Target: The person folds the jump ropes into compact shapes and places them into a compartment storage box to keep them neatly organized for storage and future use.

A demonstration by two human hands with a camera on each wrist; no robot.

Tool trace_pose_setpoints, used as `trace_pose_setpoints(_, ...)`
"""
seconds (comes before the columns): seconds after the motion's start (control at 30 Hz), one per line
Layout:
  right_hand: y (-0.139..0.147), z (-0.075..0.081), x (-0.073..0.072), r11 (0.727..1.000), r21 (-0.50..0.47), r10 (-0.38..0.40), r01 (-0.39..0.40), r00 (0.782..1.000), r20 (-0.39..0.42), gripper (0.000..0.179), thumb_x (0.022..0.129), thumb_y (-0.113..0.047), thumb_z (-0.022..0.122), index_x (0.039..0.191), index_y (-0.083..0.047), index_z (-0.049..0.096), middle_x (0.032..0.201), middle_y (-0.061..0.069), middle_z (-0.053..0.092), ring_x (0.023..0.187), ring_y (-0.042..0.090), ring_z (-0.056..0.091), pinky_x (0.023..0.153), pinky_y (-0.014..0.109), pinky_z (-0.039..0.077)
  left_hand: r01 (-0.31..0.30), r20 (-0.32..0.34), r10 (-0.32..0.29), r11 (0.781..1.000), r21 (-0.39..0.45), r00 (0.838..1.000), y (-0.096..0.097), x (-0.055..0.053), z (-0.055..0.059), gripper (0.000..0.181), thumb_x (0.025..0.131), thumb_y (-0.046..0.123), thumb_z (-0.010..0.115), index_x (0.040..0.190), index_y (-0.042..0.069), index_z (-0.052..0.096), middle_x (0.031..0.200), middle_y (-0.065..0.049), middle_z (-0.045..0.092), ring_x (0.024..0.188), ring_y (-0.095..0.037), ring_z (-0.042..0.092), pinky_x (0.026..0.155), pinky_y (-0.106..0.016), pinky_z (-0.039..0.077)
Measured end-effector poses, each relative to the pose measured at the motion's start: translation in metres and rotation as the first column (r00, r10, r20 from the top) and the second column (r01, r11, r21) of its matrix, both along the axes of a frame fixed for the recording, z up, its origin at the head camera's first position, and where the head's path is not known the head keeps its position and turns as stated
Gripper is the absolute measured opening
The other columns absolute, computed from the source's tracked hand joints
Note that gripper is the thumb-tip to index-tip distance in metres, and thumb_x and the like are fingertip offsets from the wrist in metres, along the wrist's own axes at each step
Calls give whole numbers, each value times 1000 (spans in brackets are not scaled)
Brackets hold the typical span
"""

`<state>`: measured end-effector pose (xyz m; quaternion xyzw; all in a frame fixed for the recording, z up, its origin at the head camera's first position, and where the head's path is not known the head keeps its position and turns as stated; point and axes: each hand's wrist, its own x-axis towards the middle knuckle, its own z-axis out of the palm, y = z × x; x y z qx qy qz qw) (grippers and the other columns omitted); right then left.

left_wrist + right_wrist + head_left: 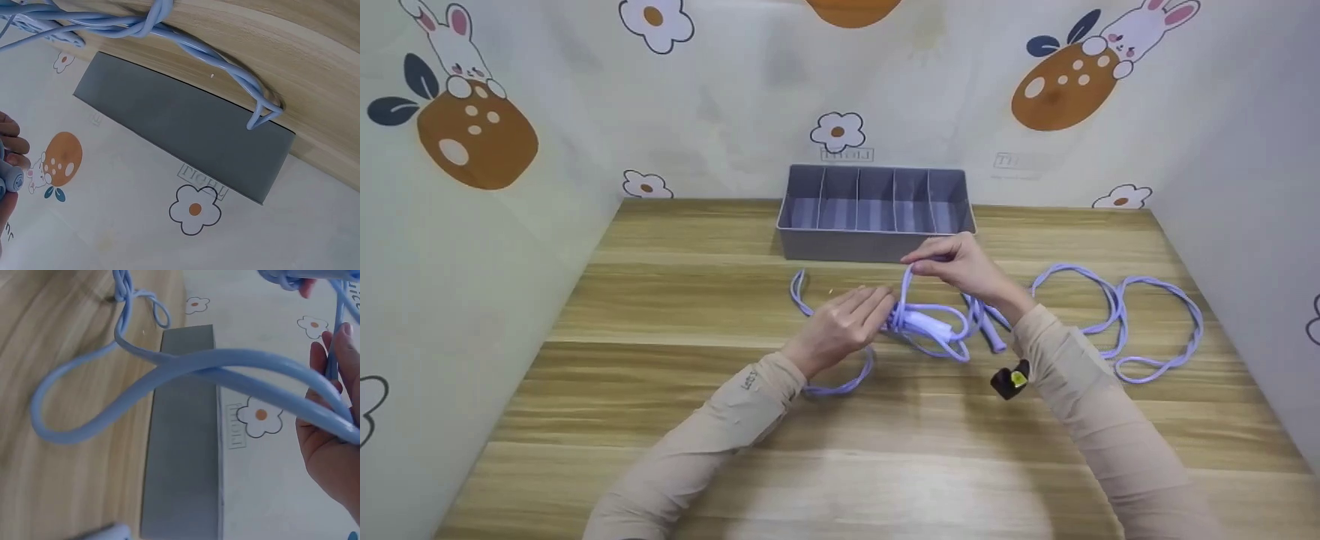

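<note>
beige left sleeve [690,457] nearest camera, angled over counter [585,390]. left hand [844,322] grips bundled lavender rope [905,289] in front of tray; loose rope ends curve out on its left. pale handle [926,326] juts rightward from grip, loops about it. behind, grey tray [847,246], five compartments. right hand [967,264] raised, thumb and fingers pinching rope strand. second handle [992,337] below it. right sleeve [1080,405], then twisted rope loops on counter.
</note>
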<state>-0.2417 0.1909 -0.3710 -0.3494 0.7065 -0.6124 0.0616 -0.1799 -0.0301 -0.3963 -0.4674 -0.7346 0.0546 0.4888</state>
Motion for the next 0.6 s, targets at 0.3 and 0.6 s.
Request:
trace_pose_setpoints(0.3,-7,-20,-1,992,-127,20,-8,995,97,21,86,-7,59,91,-23,73,66,-4,57,45,2,37,39,16,27,68,65,-78,986,149,995,4,-4,0,17,87,3,53,100,-3,63,101,-12,67,88,-20,65,80,-25,51)
trace_pose_setpoints(0.6,-14,-50,1,977,-199,-44,81,982,182,17,85,-6,60,96,-13,72,86,-1,69,77,10,64,67,18,51,47,211,-122,942,332,970,5,-11,-7,22,76,-2,65,98,-6,63,95,-15,68,82,-23,66,75,-28,53)
